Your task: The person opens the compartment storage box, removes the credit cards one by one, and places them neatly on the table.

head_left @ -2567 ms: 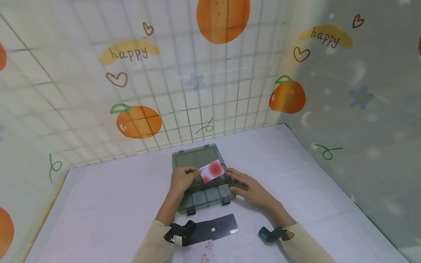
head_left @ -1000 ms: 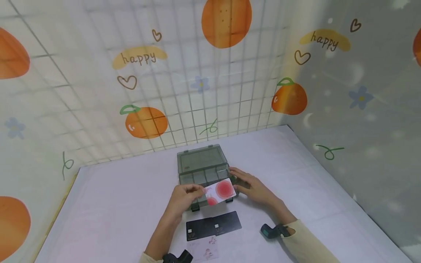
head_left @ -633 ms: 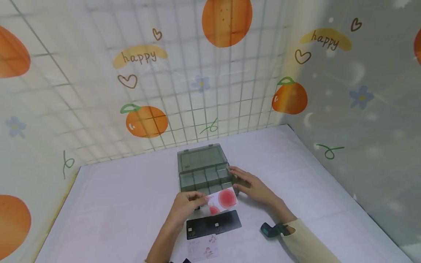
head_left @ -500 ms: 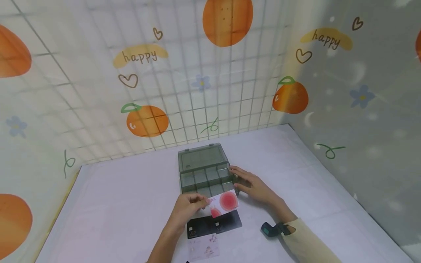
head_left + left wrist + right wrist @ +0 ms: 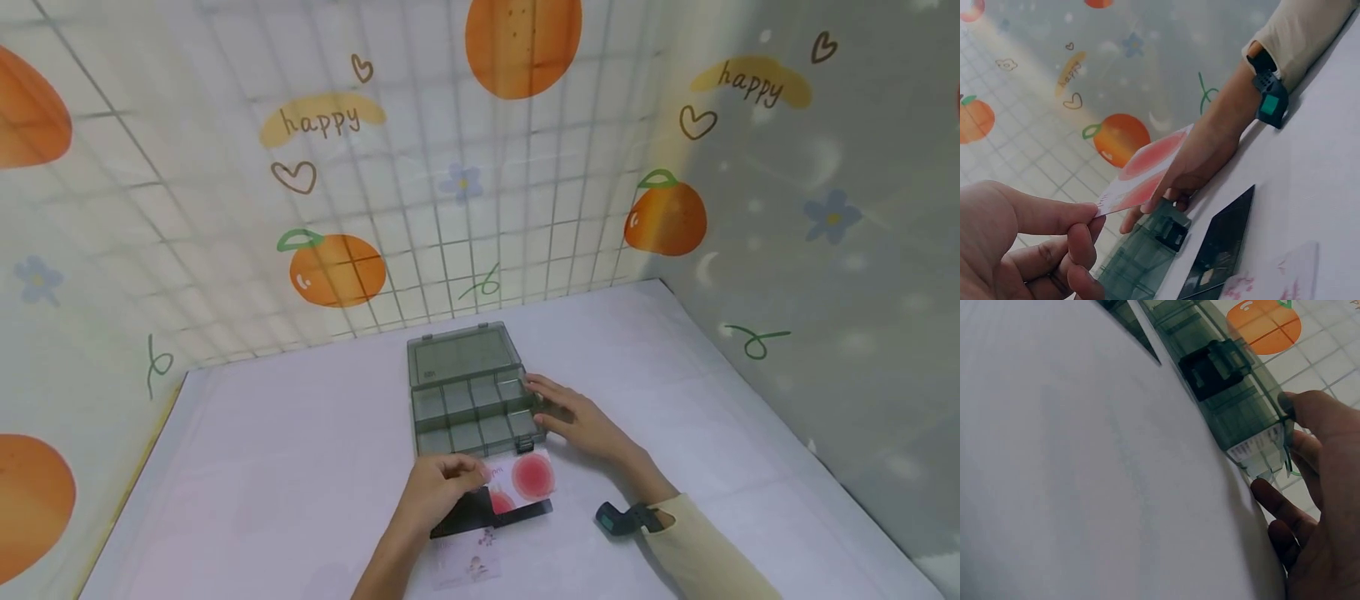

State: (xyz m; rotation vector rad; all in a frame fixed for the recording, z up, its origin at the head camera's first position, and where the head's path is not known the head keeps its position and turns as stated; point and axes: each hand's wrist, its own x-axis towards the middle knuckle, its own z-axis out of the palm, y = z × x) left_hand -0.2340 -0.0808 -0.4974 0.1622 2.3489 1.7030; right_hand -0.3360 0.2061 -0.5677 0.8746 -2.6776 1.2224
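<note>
A translucent grey-green compartment box (image 5: 431, 406) stands mid-table with its lid (image 5: 463, 357) tilted back. In the left wrist view my left hand (image 5: 1029, 240) pinches a white card (image 5: 1141, 172) with pink circles by one end, between thumb and forefinger. From the head view, this card lies over part of two black cards (image 5: 461, 514) on the table, in front of the box. Below them is a pale flowered card (image 5: 467, 558). My right hand (image 5: 588, 427) rests its slightly bent fingers against the box's right side; the right wrist view shows fingertips touching that end.
The table has a white cover (image 5: 292, 467). A printed curtain (image 5: 390, 192) with oranges hangs behind it, over a wire grid. Another printed curtain (image 5: 840, 317) closes the right side. A black wrist device (image 5: 630, 518) sits on the right forearm.
My left hand has brought the pink-circled card from above the box toward me, over the black cards. The box compartments are now uncovered. The right hand stays at the box's side.
</note>
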